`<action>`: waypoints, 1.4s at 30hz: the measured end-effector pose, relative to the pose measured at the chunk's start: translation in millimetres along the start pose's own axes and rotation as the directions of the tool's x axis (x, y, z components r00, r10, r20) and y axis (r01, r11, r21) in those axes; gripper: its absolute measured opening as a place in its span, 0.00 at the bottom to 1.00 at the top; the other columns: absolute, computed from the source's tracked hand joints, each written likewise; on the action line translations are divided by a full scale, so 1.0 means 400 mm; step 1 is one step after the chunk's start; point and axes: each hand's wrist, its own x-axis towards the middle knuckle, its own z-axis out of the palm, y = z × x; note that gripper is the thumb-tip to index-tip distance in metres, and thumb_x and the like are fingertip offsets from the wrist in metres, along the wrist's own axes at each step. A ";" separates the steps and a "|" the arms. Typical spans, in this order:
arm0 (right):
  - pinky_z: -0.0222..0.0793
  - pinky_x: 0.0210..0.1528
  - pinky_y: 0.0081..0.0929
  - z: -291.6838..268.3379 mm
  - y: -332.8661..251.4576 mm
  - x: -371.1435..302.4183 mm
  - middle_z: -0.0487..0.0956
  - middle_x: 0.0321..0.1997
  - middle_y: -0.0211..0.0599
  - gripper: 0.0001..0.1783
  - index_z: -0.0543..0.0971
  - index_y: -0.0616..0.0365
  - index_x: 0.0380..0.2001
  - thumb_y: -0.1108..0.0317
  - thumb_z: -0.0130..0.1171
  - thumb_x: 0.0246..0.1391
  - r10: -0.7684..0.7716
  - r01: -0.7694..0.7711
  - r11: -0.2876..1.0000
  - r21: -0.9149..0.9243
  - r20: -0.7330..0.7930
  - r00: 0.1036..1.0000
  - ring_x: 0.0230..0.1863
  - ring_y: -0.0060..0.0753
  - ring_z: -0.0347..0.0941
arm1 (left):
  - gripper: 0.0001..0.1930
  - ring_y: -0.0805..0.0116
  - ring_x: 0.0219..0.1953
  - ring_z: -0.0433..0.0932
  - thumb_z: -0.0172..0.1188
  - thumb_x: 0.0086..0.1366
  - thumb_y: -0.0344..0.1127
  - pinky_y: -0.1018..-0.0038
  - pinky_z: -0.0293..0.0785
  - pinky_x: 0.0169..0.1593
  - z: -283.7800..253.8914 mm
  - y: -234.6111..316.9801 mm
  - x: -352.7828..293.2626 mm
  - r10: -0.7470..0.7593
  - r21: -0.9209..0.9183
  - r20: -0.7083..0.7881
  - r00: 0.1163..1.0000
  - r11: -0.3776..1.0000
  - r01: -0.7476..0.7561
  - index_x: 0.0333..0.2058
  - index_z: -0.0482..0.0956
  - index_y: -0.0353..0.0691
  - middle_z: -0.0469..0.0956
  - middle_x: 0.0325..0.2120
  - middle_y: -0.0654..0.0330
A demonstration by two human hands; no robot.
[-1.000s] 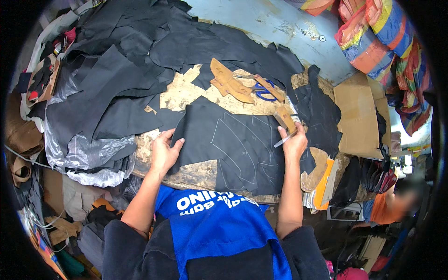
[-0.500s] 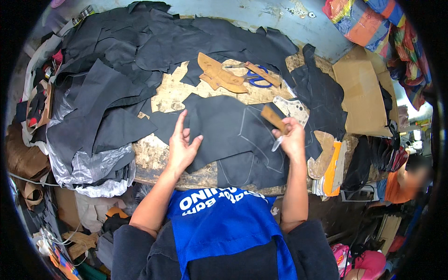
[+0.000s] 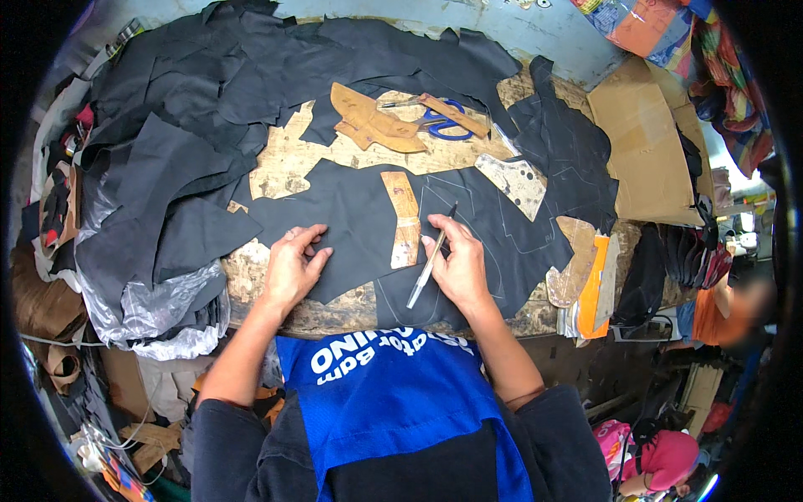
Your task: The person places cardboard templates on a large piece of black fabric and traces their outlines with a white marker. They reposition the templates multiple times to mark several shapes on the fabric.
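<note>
A black leather-like sheet (image 3: 360,205) with pale drawn outlines lies before me on the worn wooden table (image 3: 335,308). My left hand (image 3: 291,269) rests on its left part, fingers loosely bent, thumb apart, holding nothing. In my right hand (image 3: 459,266) a pen (image 3: 429,263) slants between thumb and fingers, one end pointing down toward me. Just left of that hand, a narrow brown pattern piece (image 3: 401,219) lies flat on the sheet. Right of the hand are more drawn lines and a whitish pattern piece with dark holes (image 3: 514,180).
Beyond the sheet lie a brown curved pattern piece (image 3: 372,121) and blue-handled scissors (image 3: 447,124). Black material (image 3: 184,167) is heaped left and behind. At right are a tan pattern piece (image 3: 573,255), an orange strip (image 3: 594,284) and a cardboard box (image 3: 644,142). Other people are at far right.
My right hand has moved left and let go of the narrow brown pattern piece, which now lies on the sheet. The pen stays in that hand. My left hand's fingers have lowered and bent.
</note>
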 end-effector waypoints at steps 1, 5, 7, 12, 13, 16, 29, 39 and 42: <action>0.66 0.53 0.39 0.000 0.010 0.006 0.78 0.45 0.44 0.21 0.76 0.59 0.45 0.71 0.65 0.44 -0.097 0.098 0.994 -0.041 0.012 0.995 0.52 0.47 0.71 | 0.15 0.61 0.28 0.74 0.64 0.51 0.27 0.71 0.73 0.37 -0.016 -0.006 -0.003 0.019 0.056 0.055 0.998 0.998 -0.022 0.39 0.78 0.34 0.76 0.29 0.53; 0.53 0.60 0.48 0.023 0.040 0.016 0.79 0.46 0.36 0.22 0.78 0.54 0.43 0.64 0.68 0.41 -0.268 0.278 0.951 -0.132 0.090 0.959 0.60 0.50 0.64 | 0.15 0.56 0.34 0.74 0.65 0.50 0.31 0.68 0.72 0.38 -0.054 -0.043 0.006 0.250 0.200 0.145 0.957 0.940 -0.276 0.39 0.79 0.36 0.76 0.32 0.54; 0.48 0.62 0.53 0.038 0.043 0.011 0.79 0.47 0.34 0.23 0.78 0.52 0.42 0.60 0.69 0.40 -0.239 0.252 0.958 -0.136 0.106 0.965 0.61 0.49 0.63 | 0.15 0.59 0.31 0.74 0.65 0.50 0.31 0.69 0.72 0.36 -0.057 -0.061 0.015 0.249 0.137 0.143 0.958 0.954 -0.268 0.38 0.79 0.36 0.75 0.29 0.55; 0.46 0.62 0.54 0.052 0.041 0.003 0.79 0.48 0.32 0.22 0.78 0.50 0.42 0.56 0.67 0.43 -0.266 0.279 0.939 -0.201 0.093 0.960 0.62 0.47 0.61 | 0.13 0.71 0.21 0.69 0.65 0.51 0.28 0.76 0.68 0.28 -0.038 -0.085 0.019 0.186 -0.028 0.013 0.983 0.982 -0.185 0.37 0.79 0.35 0.73 0.22 0.60; 0.46 0.62 0.54 0.051 0.041 0.003 0.79 0.48 0.32 0.22 0.78 0.50 0.43 0.56 0.66 0.44 -0.273 0.287 0.935 -0.209 0.095 0.957 0.62 0.46 0.61 | 0.12 0.73 0.19 0.67 0.64 0.51 0.27 0.77 0.67 0.27 -0.033 -0.088 0.016 0.190 -0.058 -0.039 0.981 0.980 -0.192 0.37 0.79 0.35 0.72 0.21 0.61; 0.44 0.61 0.60 0.053 0.035 0.005 0.79 0.48 0.31 0.20 0.78 0.47 0.43 0.54 0.64 0.46 -0.278 0.296 0.927 -0.229 0.107 0.955 0.62 0.46 0.60 | 0.10 0.76 0.17 0.65 0.63 0.53 0.25 0.80 0.65 0.25 -0.018 -0.094 0.007 0.169 -0.077 -0.198 0.966 0.979 -0.187 0.36 0.79 0.34 0.71 0.21 0.62; 0.55 0.58 0.48 0.094 -0.009 0.031 0.81 0.40 0.33 0.14 0.79 0.53 0.36 0.76 0.59 0.41 -0.378 0.371 0.926 0.074 0.125 0.917 0.55 0.44 0.70 | 0.24 0.54 0.62 0.60 0.64 0.51 0.43 0.52 0.55 0.58 0.019 0.010 0.026 0.460 0.281 0.296 0.837 0.796 -0.536 0.50 0.75 0.51 0.64 0.59 0.60; 0.52 0.57 0.57 0.120 -0.030 0.011 0.80 0.41 0.38 0.17 0.77 0.54 0.36 0.59 0.67 0.43 -0.291 0.298 0.948 -0.111 0.074 0.954 0.55 0.49 0.67 | 0.23 0.53 0.26 0.79 0.67 0.48 0.55 0.64 0.73 0.30 0.058 0.089 0.092 -0.148 0.420 0.075 0.986 0.902 0.103 0.29 0.80 0.38 0.78 0.18 0.53; 0.50 0.58 0.57 0.134 -0.029 0.031 0.79 0.45 0.38 0.19 0.77 0.53 0.38 0.58 0.66 0.43 -0.299 0.312 0.937 -0.158 0.096 0.949 0.57 0.50 0.65 | 0.23 0.56 0.25 0.79 0.68 0.47 0.55 0.67 0.73 0.29 0.037 0.070 0.063 -0.114 0.300 0.048 0.992 0.949 0.094 0.27 0.80 0.38 0.77 0.17 0.56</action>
